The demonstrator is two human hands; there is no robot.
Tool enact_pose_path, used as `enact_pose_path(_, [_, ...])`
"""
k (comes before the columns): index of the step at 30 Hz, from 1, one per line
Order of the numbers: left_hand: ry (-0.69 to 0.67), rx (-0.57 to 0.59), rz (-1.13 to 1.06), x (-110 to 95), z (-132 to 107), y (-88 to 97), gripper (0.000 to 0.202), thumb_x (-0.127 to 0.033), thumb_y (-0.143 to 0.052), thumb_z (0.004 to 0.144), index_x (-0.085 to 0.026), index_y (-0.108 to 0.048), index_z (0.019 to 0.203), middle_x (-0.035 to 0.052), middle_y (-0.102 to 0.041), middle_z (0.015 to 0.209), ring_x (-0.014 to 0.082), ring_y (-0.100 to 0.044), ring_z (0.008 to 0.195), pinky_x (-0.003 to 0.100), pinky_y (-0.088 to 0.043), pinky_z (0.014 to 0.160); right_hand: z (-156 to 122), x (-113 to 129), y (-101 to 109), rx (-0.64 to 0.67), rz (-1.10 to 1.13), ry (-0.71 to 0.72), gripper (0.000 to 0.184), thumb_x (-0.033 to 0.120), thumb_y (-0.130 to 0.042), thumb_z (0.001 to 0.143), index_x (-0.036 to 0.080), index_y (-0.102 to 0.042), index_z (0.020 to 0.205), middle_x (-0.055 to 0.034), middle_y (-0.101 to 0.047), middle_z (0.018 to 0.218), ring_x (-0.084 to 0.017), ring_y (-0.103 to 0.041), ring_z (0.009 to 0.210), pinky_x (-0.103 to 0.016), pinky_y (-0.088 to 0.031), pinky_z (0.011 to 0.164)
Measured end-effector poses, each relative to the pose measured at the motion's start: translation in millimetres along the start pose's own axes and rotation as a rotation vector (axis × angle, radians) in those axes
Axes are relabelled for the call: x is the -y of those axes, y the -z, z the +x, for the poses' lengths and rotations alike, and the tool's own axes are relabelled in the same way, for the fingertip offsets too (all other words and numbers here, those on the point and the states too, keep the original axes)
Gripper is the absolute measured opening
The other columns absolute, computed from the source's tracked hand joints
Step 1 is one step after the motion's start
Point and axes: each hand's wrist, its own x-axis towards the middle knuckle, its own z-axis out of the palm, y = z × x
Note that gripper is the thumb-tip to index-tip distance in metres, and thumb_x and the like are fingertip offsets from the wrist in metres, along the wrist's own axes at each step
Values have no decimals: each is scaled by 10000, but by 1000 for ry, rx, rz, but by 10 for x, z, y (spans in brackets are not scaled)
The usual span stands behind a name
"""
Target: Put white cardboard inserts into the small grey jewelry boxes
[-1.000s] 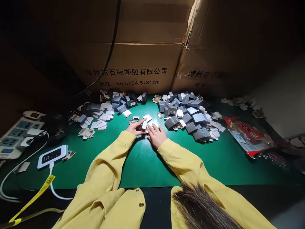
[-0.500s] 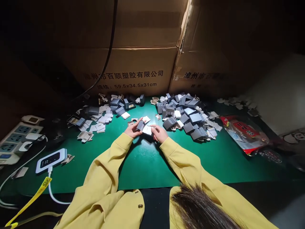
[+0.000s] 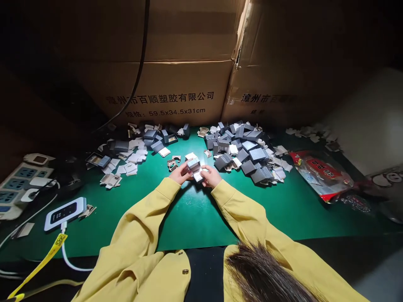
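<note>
My left hand (image 3: 180, 173) and my right hand (image 3: 211, 176) meet over the green mat (image 3: 189, 209), both in yellow sleeves. Together they grip a small grey box (image 3: 193, 163) with a white card piece (image 3: 198, 176) under it, fingers curled round both. To the right lies a heap of small grey boxes (image 3: 245, 153) mixed with white card pieces. To the left lies a looser scatter of grey boxes and white cards (image 3: 132, 147). A few small cut-out cards (image 3: 172, 163) rest just left of my hands.
Large cardboard cartons (image 3: 176, 84) stand along the back of the mat. A power strip (image 3: 19, 184) and a white device on a cable (image 3: 64, 213) lie at the left. A red plastic bag (image 3: 321, 174) lies at the right.
My right hand rose from lying flat on the mat and closed on the white card. Both hands now hold the grey box and the card together.
</note>
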Motion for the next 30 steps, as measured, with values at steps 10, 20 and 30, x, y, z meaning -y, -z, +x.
enact_pose_path(10, [362, -119, -146, -117, 15, -73, 358, -219, -682, 738, -132, -610, 1078, 44, -679, 760, 151, -647, 669, 283, -545, 644, -14, 15, -56, -32, 38, -61, 186, 205, -532, 784, 194, -447, 949, 72, -568, 483, -116, -541, 347, -175, -371, 308])
enact_pose_path(20, [328, -163, -116, -55, 31, -100, 313, -172, -704, 651, -111, -671, 956, 0, -642, 663, 107, -595, 555, 261, -531, 570, -7, 0, 5, -77, -101, 1, 136, 266, -589, 763, 207, -506, 673, 93, -440, 399, -77, -398, 303, -191, -296, 287])
enact_pose_path(30, [343, -14, -84, -143, 3, -102, 531, -311, -764, 620, -116, -590, 1082, -25, -611, 553, 106, -579, 448, 214, -463, 436, 2, -39, -36, -105, -99, -31, 151, 247, -578, 704, 212, -461, 614, 87, -440, 413, -84, -400, 309, -215, -343, 326])
